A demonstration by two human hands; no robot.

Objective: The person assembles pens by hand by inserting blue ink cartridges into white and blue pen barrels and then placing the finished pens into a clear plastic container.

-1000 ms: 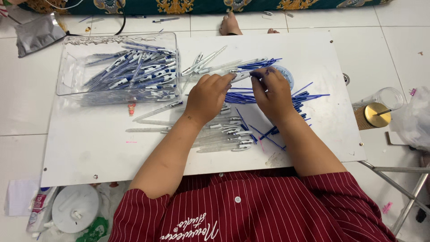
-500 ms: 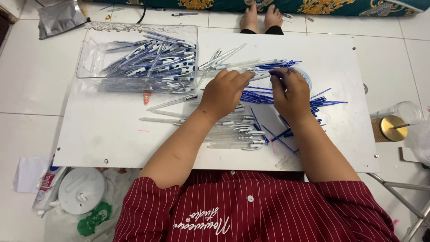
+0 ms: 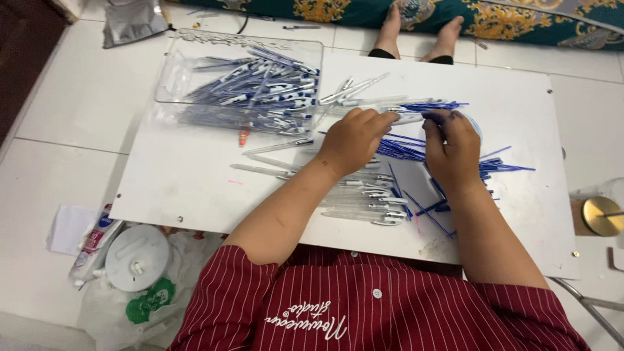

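While I lean over the white table (image 3: 195, 188), my left hand (image 3: 354, 138) sits palm down with fingers curled, pinching the end of a clear pen barrel (image 3: 404, 118) between thumb and fingertips. My right hand (image 3: 455, 146) is at three o'clock from it, just beside, fingers bent and closed on a thin blue refill (image 3: 432, 105) whose tip meets the barrel's mouth. Both hands are tight on their parts, not spread.

Under and around my right hand lies a loose heap of blue refills (image 3: 504, 168), fanning out toward three o'clock and down toward five o'clock. At six o'clock from my left hand, a pile of clear barrels (image 3: 367, 201) lies flat, touching one another, some with silver clips. A few more clear barrels (image 3: 273, 148) lie apart at nine o'clock from that hand.

At ten o'clock, the clear plastic tray (image 3: 172, 71) sits on the table's far left corner, filled with finished blue-and-white pens (image 3: 266, 88) lying crosswise. Several stray pens (image 3: 354, 88) poke out just beside its right wall at twelve o'clock from my left hand.

Off the table on the floor, at eight o'clock, a round white lid (image 3: 138, 258) rests on a plastic bag. At four o'clock, a gold-coloured round lid (image 3: 601, 214) sits by the table edge. Someone's bare feet (image 3: 422, 32) show at twelve o'clock.
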